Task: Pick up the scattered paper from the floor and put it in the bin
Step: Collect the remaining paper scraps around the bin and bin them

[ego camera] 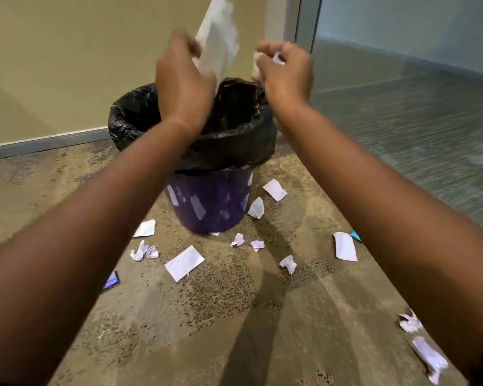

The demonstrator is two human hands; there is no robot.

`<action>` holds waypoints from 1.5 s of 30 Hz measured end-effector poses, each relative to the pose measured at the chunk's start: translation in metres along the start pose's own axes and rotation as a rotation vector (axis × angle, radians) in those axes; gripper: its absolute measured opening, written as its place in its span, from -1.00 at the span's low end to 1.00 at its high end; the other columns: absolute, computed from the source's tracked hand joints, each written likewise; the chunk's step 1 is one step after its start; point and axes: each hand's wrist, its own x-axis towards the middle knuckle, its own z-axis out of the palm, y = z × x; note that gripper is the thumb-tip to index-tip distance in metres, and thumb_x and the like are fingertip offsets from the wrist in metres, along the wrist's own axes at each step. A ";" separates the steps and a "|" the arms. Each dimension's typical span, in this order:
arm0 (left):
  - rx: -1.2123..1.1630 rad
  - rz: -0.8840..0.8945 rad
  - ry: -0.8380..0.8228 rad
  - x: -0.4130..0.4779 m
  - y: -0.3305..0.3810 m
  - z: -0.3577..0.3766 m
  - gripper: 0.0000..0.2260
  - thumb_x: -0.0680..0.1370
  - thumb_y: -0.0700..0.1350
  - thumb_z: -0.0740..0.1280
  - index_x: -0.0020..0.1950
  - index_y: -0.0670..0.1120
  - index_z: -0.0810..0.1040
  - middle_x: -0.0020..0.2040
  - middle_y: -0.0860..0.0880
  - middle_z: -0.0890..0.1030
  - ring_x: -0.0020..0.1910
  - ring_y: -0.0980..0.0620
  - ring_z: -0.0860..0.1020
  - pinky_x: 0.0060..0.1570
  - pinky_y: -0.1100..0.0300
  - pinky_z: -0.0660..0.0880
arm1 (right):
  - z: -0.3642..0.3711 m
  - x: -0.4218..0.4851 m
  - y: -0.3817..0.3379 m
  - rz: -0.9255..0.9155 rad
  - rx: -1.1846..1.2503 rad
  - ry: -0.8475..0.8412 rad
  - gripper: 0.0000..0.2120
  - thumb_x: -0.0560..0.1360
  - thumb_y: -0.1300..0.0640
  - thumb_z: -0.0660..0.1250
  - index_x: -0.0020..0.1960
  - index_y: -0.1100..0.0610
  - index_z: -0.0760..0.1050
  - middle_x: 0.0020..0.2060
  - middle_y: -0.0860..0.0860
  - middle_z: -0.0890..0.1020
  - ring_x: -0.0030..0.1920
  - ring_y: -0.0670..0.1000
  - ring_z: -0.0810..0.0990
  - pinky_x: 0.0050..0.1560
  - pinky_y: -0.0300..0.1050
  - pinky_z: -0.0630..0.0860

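Head view: left grip (183,87) pinches a flat paper sheet (219,37) near its lower end, right grip (286,71) curls round a crumpled paper wad (276,58), both over the black-lined purple bin (212,201). More scraps (184,262) lie on the floor (207,316). Paper is likely light, limp and easily torn: pinch an edge or scrunch it.

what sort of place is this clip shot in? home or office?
Likely an office or commercial interior: a frosted glass partition in a metal frame, grey skirting along a plain wall, and a purple bin lined with a black bag.
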 end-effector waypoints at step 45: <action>0.738 -0.267 -0.781 -0.200 -0.229 0.051 -0.59 0.59 -0.21 0.22 0.43 -0.13 0.22 0.31 -0.16 0.38 0.22 -0.12 0.49 0.12 0.04 0.51 | -0.019 -0.139 0.247 0.056 -1.139 -0.933 -0.68 0.53 0.28 0.21 0.27 0.11 0.42 0.34 0.15 0.40 0.33 0.18 0.35 0.35 0.03 0.39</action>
